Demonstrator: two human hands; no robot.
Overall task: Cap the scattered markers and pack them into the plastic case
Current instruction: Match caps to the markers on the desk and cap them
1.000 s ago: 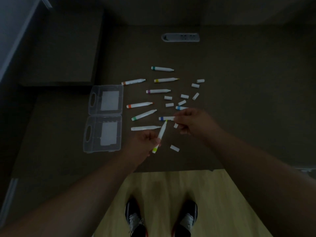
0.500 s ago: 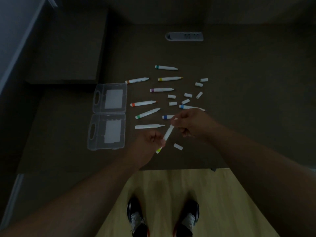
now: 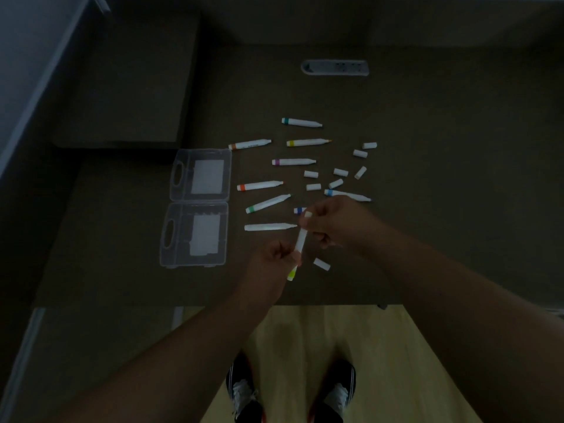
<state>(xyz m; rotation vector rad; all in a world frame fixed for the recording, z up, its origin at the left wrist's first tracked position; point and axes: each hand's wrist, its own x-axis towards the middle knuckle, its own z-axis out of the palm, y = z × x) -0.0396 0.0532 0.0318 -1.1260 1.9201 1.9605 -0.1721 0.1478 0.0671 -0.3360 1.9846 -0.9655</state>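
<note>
Left hand [image 3: 276, 257] curled round the lower barrel of a white marker with a yellow-green end band [image 3: 298, 249], grip clamped on it, marker tilted up toward the right hand [image 3: 332, 222]. Right-hand fingers pinched on a small white cap [image 3: 307, 215] at the marker's upper tip, both held just above the dark brown surface [image 3: 427, 209]. Clear plastic case [image 3: 198, 206] open and flat to the left. Other white uncapped markers, among them an orange-banded one [image 3: 259, 185], scattered between case and hands; loose white caps [image 3: 340, 171] near the right hand, one more [image 3: 321, 264] just below.
</note>
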